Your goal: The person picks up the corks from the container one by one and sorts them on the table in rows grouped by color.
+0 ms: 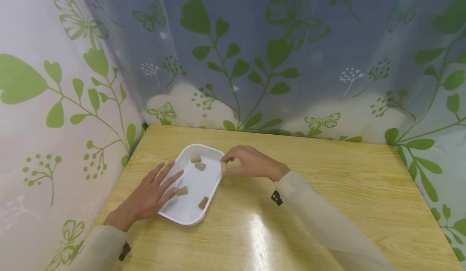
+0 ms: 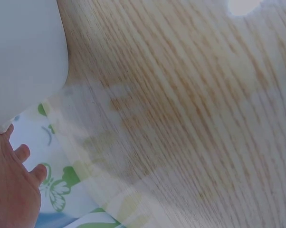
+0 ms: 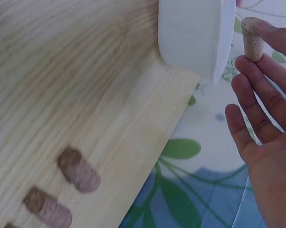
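Observation:
A white rectangular tray [image 1: 198, 182] sits on the wooden table, with several tapered corks inside, among them one cork [image 1: 203, 202] near its front right corner. My right hand [image 1: 256, 164] pinches a cork [image 3: 253, 40] between thumb and forefinger just at the tray's right rim; its other fingers are held out loosely. My left hand [image 1: 151, 192] lies spread across the tray's left rim, fingers reaching over the inside. One fingertip there is close to a cork [image 1: 182, 190]; whether they touch I cannot tell. In the left wrist view, part of the left hand [image 2: 14, 185] shows beside the tray.
More corks, one cork [image 3: 79, 169] among them, lie on the wooden table [image 1: 327, 190] in the right wrist view's lower left. A leaf-and-butterfly patterned curtain [image 1: 233, 60] hangs along the table's back and sides.

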{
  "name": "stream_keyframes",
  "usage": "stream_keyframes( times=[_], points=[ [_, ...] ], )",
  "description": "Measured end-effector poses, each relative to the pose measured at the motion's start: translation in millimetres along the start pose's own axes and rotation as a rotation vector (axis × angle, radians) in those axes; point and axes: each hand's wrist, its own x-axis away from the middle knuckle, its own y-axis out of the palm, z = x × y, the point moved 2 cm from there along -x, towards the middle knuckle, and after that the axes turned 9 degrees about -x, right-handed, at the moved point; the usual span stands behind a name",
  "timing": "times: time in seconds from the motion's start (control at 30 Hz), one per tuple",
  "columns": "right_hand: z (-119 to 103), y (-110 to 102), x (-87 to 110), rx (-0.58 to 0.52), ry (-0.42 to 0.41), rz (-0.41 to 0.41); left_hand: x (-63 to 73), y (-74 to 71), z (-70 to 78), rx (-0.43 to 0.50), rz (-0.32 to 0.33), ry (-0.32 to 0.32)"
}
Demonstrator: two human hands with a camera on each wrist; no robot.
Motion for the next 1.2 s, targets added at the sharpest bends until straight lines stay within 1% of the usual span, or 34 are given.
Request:
stream_keyframes(
  times=[0.2, 0.33, 0.57, 0.73, 0.8, 1.07, 1.2],
  points=[
    [14, -13, 18.2, -0.034, 0.031, 0.047, -0.3, -0.1, 0.7, 0.003, 0.001, -0.002],
    [20, -19, 30.6, -0.006, 0.052, 0.076, -0.1, -1.1, 0.9, 0.003, 0.000, 0.002],
    [29, -29, 49.9, -0.057, 0.100, 0.117, 0.5, -2.5, 1.8, 0.015, 0.000, 0.002],
    [36, -36, 65.4, -0.034, 0.128, 0.136, -0.1, -2.8, 2.5, 0.014, -0.002, 0.003],
    [41, -38, 72.1, -0.029, 0.141, 0.140, -0.2, -2.3, 2.6, 0.010, -0.006, 0.003],
    [65, -45, 100.5, -0.073, 0.190, 0.186, -0.2, -0.9, 1.6, 0.000, -0.003, 0.001],
    [75, -47, 113.6, -0.062, 0.207, 0.212, -0.2, -0.3, 1.0, 0.001, -0.005, 0.000]
  ],
)
